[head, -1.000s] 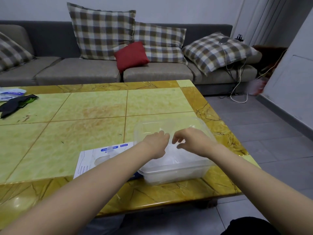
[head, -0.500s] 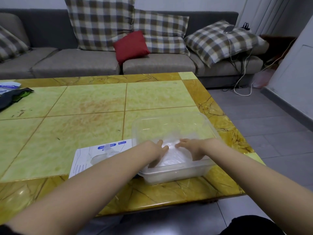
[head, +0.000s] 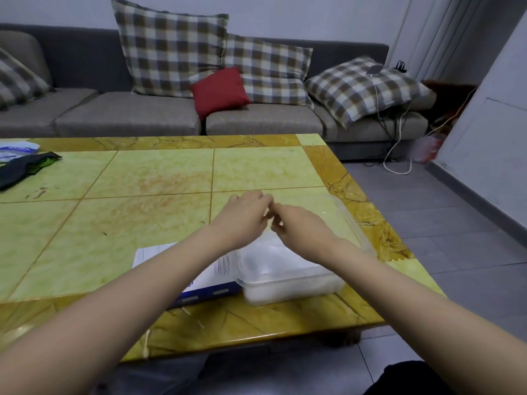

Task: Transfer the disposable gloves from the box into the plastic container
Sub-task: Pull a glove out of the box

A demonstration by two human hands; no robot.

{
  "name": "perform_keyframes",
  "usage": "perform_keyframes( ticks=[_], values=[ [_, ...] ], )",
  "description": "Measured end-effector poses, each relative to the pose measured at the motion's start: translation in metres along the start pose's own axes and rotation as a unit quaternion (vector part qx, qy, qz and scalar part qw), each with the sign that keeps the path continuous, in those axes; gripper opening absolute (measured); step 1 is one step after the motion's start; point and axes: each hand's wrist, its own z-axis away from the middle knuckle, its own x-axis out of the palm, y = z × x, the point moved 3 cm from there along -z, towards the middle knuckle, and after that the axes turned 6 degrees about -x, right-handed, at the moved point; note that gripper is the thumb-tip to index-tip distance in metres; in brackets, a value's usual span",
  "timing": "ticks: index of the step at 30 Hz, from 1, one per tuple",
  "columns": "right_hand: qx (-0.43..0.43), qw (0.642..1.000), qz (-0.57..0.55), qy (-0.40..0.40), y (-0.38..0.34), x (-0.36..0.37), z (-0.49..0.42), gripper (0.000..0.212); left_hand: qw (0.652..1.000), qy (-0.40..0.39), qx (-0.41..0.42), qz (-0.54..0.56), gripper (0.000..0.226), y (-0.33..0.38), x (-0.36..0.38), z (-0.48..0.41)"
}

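Note:
A clear plastic container (head: 353, 223) stands near the table's front right edge, with a white pile of disposable gloves (head: 273, 259) inside. A flat white and blue glove box (head: 206, 283) lies just left of it, partly hidden under my left forearm. My left hand (head: 245, 220) and my right hand (head: 302, 228) hover above the container. Their curled fingertips meet each other. No glove shows between the fingers, and the hands are slightly blurred.
The yellow-green tiled table (head: 142, 212) has a brown marbled border. At its far left lie a dark cloth (head: 20, 169) and a white-blue packet (head: 14, 149). Behind it is a grey sofa (head: 128, 115) with checked cushions. Cables (head: 399, 155) trail on the floor to the right.
Both hands have lifted out of the container, where they were pressing on the gloves, and now meet fingertip to fingertip above it. The camera has tilted slightly.

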Motion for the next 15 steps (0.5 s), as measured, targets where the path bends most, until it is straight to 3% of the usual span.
perform_keyframes(
  ticks=[3, 5, 8, 10, 15],
  values=[
    [-0.048, 0.997, -0.050, 0.044, -0.033, 0.007, 0.001, 0.036, 0.993, 0.077, -0.060, 0.074, 0.025, -0.036, -0.009, 0.022],
    [-0.078, 0.996, -0.039, 0.009, -0.051, 0.020, 0.000, 0.038, 0.992, 0.029, -0.113, 0.043, 0.026, -0.064, -0.002, 0.039],
    [-0.086, 0.995, -0.023, -0.039, -0.068, 0.034, -0.002, 0.035, 0.978, -0.102, -0.182, -0.023, 0.038, -0.095, 0.019, 0.063],
    [-0.074, 0.996, -0.020, -0.041, -0.073, 0.035, -0.005, 0.035, 0.969, -0.144, -0.199, -0.001, 0.042, -0.109, 0.029, 0.076],
    [-0.053, 0.997, 0.040, -0.039, -0.083, 0.035, -0.007, 0.033, 0.969, -0.085, -0.202, 0.110, 0.023, -0.117, 0.032, 0.088]
  ],
)
